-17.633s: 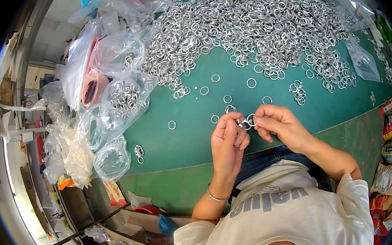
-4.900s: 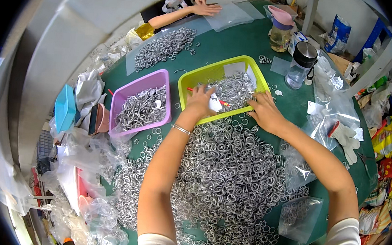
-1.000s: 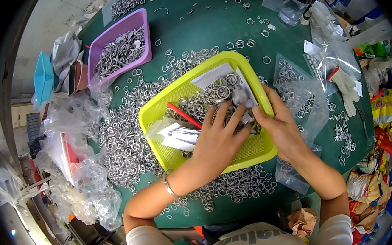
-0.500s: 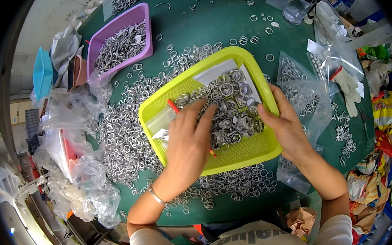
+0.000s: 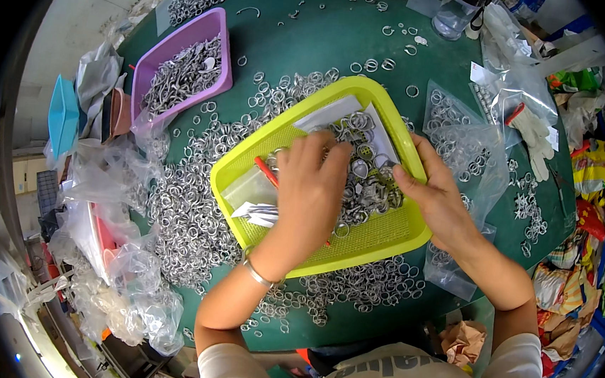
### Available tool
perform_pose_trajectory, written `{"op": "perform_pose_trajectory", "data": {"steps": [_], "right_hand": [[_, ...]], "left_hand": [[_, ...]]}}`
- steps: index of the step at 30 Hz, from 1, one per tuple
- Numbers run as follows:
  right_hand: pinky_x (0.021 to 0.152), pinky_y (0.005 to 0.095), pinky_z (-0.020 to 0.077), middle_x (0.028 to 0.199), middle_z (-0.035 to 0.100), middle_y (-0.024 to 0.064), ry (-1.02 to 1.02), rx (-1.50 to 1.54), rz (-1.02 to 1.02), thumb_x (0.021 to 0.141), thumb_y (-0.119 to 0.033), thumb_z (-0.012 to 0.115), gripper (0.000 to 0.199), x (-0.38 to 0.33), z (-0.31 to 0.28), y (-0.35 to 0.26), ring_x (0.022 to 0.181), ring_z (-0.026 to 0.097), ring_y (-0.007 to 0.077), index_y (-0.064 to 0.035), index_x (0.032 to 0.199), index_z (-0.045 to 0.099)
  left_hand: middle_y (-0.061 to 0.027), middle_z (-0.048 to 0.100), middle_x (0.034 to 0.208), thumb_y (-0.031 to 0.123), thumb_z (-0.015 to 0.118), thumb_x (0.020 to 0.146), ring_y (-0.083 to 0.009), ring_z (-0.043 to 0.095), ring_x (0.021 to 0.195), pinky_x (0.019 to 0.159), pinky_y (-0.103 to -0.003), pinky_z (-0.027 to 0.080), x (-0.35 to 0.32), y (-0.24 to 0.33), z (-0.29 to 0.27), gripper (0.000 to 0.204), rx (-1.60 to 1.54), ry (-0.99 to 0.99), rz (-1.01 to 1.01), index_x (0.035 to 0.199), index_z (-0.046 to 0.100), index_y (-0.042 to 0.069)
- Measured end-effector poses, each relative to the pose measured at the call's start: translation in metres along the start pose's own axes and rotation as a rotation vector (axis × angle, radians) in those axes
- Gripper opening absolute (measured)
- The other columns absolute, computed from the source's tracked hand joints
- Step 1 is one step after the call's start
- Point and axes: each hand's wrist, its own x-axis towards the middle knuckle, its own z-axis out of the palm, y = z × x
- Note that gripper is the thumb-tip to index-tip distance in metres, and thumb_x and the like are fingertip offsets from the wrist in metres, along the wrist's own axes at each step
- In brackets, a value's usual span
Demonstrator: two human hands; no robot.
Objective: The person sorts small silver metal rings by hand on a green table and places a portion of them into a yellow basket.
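A yellow-green plastic basket (image 5: 244, 162) is held tilted above the table, with my right hand (image 5: 438, 192) gripping its right rim, thumb on the inner side. Inside it lies a heap of silver-grey metal rings (image 5: 368, 187). My left hand (image 5: 309, 189) reaches into this heap with bent fingers; the fingertips are hidden among the rings, so what they hold cannot be made out. A red pen-like stick (image 5: 266, 172) passes beneath my left hand. White paper slips (image 5: 256, 214) and a clear plastic bag lie at the basket's left side, and white cards (image 5: 330, 113) line its far side.
Many loose rings (image 5: 190, 216) spread over the green table (image 5: 307, 40) around the basket. A purple bin (image 5: 228, 69) of metal pieces stands far left. Bags of rings (image 5: 462, 145), a glove (image 5: 534, 140) and a clear jar (image 5: 449, 19) are on the right; crumpled plastic bags (image 5: 146, 283) line the left edge.
My left hand has moved right and slightly away from me within the basket, its fingers more bent now. More of the paper slips shows. My right hand keeps its grip.
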Motion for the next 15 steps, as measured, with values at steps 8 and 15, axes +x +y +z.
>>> {"op": "perform_pose_trajectory", "data": {"steps": [8, 15], "right_hand": [[0.089, 0.0246, 0.0360, 0.112, 0.047, 0.0048, 0.003, -0.095, -0.044, 0.090, -0.008, 0.052, 0.042, -0.001, -0.003, 0.003, 0.101, 0.044, 0.0109, -0.0019, 0.129, 0.037], [0.090, 0.0246, 0.0361, 0.114, 0.046, 0.0039, -0.008, -0.020, -0.018, 0.090, -0.005, 0.051, 0.042, -0.002, 0.001, -0.001, 0.102, 0.044, 0.0102, -0.0023, 0.129, 0.036]], "left_hand": [[-0.0076, 0.049, 0.085, 0.003, 0.062, 0.066, -0.0249, 0.049, 0.084, 0.070, -0.036, 0.037, 0.027, 0.004, 0.012, 0.023, 0.111, -0.160, 0.092, 0.089, 0.065, 0.006], [-0.0105, 0.050, 0.089, 0.000, 0.065, 0.064, -0.0272, 0.049, 0.088, 0.073, -0.038, 0.039, 0.025, 0.003, 0.015, 0.018, -0.094, -0.174, 0.031, 0.082, 0.060, 0.002]]}}
